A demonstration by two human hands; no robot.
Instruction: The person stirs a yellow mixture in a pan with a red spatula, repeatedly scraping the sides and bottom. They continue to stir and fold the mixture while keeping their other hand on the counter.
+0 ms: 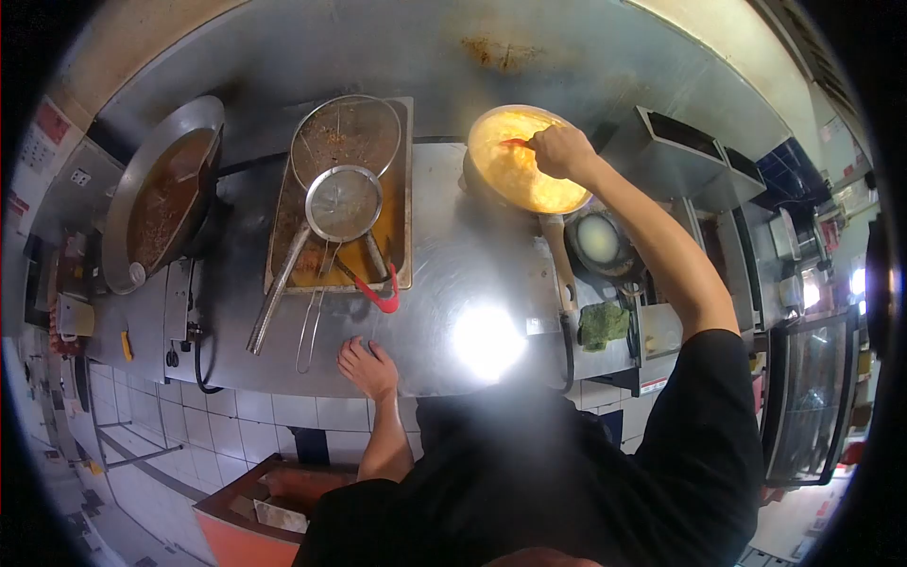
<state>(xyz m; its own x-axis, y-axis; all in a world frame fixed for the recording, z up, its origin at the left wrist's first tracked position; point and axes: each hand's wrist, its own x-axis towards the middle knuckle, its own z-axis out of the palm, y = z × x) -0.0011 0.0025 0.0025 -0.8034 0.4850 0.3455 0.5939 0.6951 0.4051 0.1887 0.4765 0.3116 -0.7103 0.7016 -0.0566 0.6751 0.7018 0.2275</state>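
Note:
My right hand [565, 155] is closed around a red-orange utensil [514, 143], whose working end is in a pan of yellow, creamy food [522, 175]; the kind of utensil is hidden. The frying pan [470, 173] stands at the back of the steel counter, its long handle [557, 260] pointing toward me. My left hand [370, 369] lies on the counter's front edge, fingers spread and holding nothing. Just beyond it are a red-handled tool [385, 302] and a thin wire handle [313, 326].
A strainer [344, 201] and a larger round sieve [331, 142] lie over an oily metal tray [405, 236]. At left stands a large wok [121, 213] with brown liquid. Right of the pan are a small pot [619, 269] and a green cloth [603, 326].

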